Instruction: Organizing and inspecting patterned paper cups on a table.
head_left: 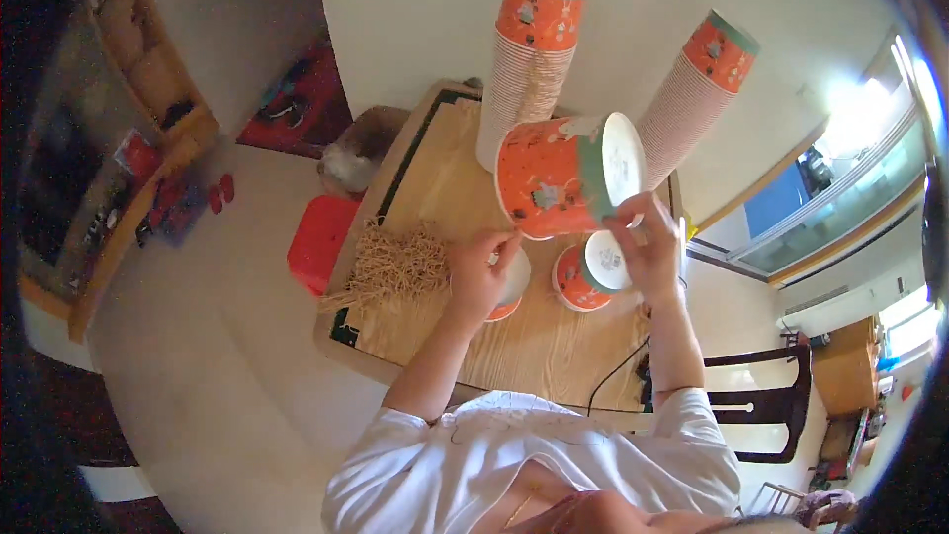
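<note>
Between my hands an orange paper bucket (554, 183) with a green band is tilted on its side above the table, its white round base turned to the right. My left hand (478, 275) is closed, thumb and finger pinching at the lower left rim. My right hand (648, 249) grips the base edge on the right. Below it on the table lies a second orange and green paper bucket (581, 280), on its side. Behind my left hand stands another orange paper bucket (514, 287), partly hidden. A heap of tan stringy pieces (400, 262) lies left of that hand.
Two tall stacks of nested paper buckets, a left stack (529, 64) and a right stack (697, 89), rise at the table's (435, 158) far side by the wall. A red bin (321, 242) stands off the left edge. A dark chair (756, 405) and a black cable (615, 373) are at right.
</note>
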`<act>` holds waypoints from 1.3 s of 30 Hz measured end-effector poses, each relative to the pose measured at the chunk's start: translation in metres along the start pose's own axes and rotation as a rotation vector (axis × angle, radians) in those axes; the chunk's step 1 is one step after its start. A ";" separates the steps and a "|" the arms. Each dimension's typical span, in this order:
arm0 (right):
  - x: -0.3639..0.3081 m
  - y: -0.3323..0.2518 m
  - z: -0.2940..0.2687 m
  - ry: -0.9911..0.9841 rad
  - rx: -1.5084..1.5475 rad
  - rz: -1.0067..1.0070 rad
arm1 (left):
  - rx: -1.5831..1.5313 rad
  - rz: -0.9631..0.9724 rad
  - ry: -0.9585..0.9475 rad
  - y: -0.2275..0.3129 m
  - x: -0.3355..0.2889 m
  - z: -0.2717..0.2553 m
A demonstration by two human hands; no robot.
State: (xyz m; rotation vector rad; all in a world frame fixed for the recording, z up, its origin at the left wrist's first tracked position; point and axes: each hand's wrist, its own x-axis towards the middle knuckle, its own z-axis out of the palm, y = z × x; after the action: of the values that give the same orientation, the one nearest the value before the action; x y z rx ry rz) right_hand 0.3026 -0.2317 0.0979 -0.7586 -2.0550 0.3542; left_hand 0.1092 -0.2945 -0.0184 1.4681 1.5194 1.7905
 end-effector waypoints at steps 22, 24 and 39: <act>0.004 -0.011 0.008 0.304 0.488 0.147 | -0.378 -0.074 -0.185 -0.044 0.015 0.041; 0.000 -0.009 0.025 0.359 0.494 0.137 | -0.607 -0.124 -0.162 -0.037 0.015 0.061; 0.152 0.009 -0.011 0.257 -0.317 -0.283 | -1.199 -0.147 -0.055 0.091 0.155 0.124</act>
State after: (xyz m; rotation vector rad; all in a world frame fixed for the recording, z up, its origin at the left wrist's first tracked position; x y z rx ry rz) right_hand 0.2517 -0.1288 0.1987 -0.6467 -1.9577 -0.2236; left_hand 0.1851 -0.1417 0.1181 0.7329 0.2814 1.9326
